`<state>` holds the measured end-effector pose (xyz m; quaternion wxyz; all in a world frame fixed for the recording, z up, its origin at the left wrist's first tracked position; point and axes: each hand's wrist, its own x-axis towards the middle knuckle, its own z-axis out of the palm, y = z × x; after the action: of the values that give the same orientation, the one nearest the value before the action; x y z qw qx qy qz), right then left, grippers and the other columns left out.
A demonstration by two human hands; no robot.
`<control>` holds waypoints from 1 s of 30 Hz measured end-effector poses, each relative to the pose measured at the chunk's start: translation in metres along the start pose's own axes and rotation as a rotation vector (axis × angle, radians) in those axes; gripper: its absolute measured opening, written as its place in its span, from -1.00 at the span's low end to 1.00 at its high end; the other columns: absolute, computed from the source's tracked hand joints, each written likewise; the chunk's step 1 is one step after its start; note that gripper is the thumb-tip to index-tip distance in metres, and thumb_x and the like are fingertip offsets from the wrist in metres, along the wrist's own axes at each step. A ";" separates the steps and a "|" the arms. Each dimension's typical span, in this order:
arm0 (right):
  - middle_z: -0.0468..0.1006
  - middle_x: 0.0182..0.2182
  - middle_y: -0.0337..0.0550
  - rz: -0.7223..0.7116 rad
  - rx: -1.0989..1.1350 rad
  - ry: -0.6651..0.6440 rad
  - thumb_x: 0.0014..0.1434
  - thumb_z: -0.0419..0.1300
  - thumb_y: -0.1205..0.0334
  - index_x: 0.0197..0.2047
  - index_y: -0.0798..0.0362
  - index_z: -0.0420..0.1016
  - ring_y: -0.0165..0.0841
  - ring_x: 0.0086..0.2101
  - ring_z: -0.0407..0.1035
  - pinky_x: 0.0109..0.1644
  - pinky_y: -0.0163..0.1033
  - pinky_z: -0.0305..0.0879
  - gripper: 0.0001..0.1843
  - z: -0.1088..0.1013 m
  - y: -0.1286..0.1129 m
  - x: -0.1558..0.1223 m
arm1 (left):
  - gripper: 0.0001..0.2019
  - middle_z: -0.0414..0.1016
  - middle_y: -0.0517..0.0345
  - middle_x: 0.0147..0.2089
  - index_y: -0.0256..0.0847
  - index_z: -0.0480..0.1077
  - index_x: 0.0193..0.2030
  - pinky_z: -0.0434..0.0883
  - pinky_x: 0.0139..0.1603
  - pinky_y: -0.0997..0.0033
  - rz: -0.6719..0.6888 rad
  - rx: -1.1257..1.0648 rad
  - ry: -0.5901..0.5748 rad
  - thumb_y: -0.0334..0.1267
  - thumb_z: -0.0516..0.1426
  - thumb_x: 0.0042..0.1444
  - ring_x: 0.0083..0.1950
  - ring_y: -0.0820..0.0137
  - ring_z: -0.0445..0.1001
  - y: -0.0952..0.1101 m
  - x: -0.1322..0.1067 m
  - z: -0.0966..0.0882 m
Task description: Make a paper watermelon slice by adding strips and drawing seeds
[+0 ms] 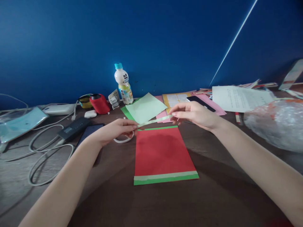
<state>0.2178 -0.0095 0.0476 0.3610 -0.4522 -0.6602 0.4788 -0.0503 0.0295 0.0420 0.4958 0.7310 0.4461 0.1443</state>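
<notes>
So at the table's [213, 201] left edge there was a tangle of white cables [47, 157] and a power bank [73, 127], nothing in play. My left hand [115, 130] was pinched shut on one end of a thin pale green strip [155, 121], held just above the far edge of the red sheet [163, 154], mid-table. The right hand [194, 114] had its fingertips closed on the other end, so the strip was stretched between them, slightly tilted. Looked to me like the lining-up step: the sheet already had pale and green bands along its near edge, while the far edge showed only green. Next move would need level, even lowering. The strip itself was narrow, flimsy, a bit bowed.
</notes>
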 end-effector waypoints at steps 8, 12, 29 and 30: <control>0.38 -0.50 -0.23 -0.052 -0.047 0.062 0.05 0.05 0.39 -0.33 0.08 0.34 -0.47 -0.50 0.30 -0.41 -0.31 0.26 -0.91 0.025 -0.012 -0.008 | -0.89 0.44 0.22 -0.30 -0.16 0.35 -0.32 0.31 -0.24 0.46 0.299 0.356 0.481 -0.27 0.02 0.05 -0.26 0.44 0.40 0.028 -0.011 0.045; 0.35 -0.44 -0.25 -0.110 -0.018 0.004 0.05 0.00 0.45 -0.28 0.07 0.26 -0.49 -0.49 0.28 -0.38 -0.31 0.25 -0.84 0.043 -0.020 -0.018 | -0.87 0.43 0.26 -0.35 -0.15 0.28 -0.25 0.28 -0.37 0.54 0.375 0.341 0.447 -0.27 0.08 0.02 -0.33 0.49 0.39 0.042 -0.024 0.074; 0.31 -0.21 -0.17 -0.092 -0.039 -0.072 0.06 0.14 0.09 -0.17 -0.02 0.21 -0.37 -0.23 0.24 -0.23 -0.25 0.24 -0.71 0.050 -0.031 -0.031 | -0.87 0.48 0.21 -0.42 -0.19 0.38 -0.36 0.24 -0.40 0.54 0.329 0.497 0.603 -0.35 0.01 0.03 -0.43 0.47 0.38 0.038 -0.026 0.077; 0.30 -0.19 -0.16 -0.104 -0.038 -0.082 0.03 0.17 0.08 -0.16 -0.02 0.21 -0.36 -0.22 0.25 -0.23 -0.25 0.24 -0.67 0.049 -0.032 -0.031 | -0.87 0.48 0.22 -0.43 -0.19 0.39 -0.37 0.25 -0.40 0.54 0.304 0.420 0.587 -0.36 0.02 0.02 -0.43 0.47 0.39 0.039 -0.026 0.074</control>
<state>0.1757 -0.0577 0.0632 0.3492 -0.4041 -0.7061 0.4649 0.0036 -0.0394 0.0464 0.1600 0.8020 0.4753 0.3245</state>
